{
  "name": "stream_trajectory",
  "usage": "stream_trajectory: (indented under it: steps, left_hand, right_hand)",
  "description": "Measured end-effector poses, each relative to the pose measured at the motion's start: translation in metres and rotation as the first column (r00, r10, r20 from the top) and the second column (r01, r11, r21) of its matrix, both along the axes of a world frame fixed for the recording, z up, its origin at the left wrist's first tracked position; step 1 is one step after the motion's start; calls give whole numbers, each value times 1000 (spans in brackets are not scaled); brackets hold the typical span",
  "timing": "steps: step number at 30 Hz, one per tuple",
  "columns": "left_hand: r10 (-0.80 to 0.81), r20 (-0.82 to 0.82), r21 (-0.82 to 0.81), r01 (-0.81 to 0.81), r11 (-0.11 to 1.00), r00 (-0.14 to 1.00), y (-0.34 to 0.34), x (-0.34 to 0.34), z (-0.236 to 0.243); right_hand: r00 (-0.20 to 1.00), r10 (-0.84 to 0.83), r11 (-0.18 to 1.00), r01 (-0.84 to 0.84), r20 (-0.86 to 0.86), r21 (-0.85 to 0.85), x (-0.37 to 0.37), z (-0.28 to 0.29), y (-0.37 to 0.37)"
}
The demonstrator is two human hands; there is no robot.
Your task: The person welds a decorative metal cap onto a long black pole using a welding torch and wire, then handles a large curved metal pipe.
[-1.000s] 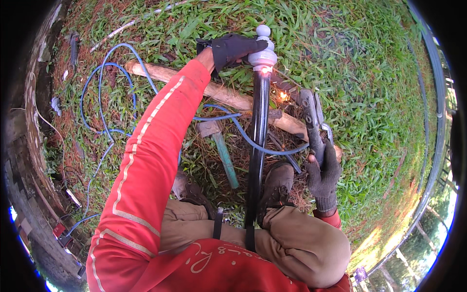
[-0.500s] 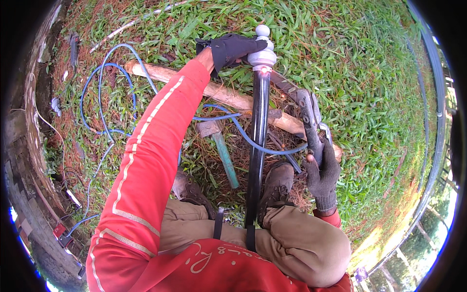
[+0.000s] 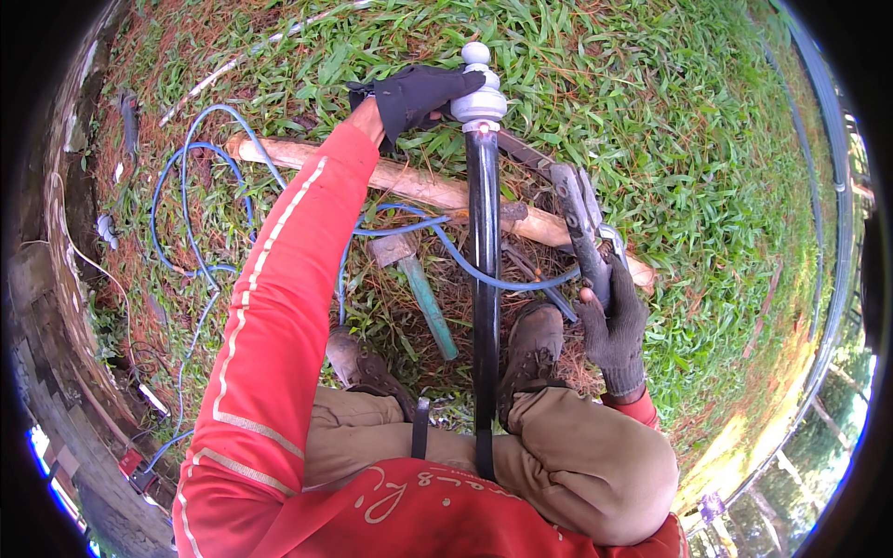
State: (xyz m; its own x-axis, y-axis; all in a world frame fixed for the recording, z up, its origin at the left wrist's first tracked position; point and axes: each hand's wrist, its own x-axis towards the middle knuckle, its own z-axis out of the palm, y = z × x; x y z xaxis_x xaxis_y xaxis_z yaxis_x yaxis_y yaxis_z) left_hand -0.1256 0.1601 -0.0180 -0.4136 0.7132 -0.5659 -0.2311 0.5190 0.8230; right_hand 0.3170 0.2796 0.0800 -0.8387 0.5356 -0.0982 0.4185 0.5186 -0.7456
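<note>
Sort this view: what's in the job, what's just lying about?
In the job:
grey finial, left hand on it
black pipe, against the finial
grey tool, in the right hand
blue cable, apparently running to the tool
log under the pipe, maybe a support

Lying about, probably:
hammer
pale stick

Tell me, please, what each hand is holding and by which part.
The left hand holds the grey finial just below its top ball; the right hand holds the grey clamp-like tool by its lower end.
</note>
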Motion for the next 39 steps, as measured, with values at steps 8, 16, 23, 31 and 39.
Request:
stream_trajectory:
  steps: [8, 16, 23, 31, 39]
  left_hand:
    - [-6, -9, -19, 6, 1000, 1000, 0, -1, -3]
    - [-19, -55, -25, 18, 1000, 998, 0, -1, 1]
    - [50, 95, 60, -56, 997, 994, 0, 7, 4]
    - [64, 55, 107, -70, 992, 996, -2, 12, 16]
    - [-60, -56, 42, 63, 997, 997, -4, -5, -3]
  right_hand:
    - [1000, -22, 1000, 23, -19, 12, -6, 3, -4]
    - [999, -24, 1000, 24, 30, -4, -4, -1, -3]
    - [1000, -12, 999, 13, -21, 32, -5, 0, -2]
    - [1000, -20, 999, 19, -15, -35, -10, -1, -5]
    - [1000, -7, 1000, 7, 0, -14, -15, 6, -6]
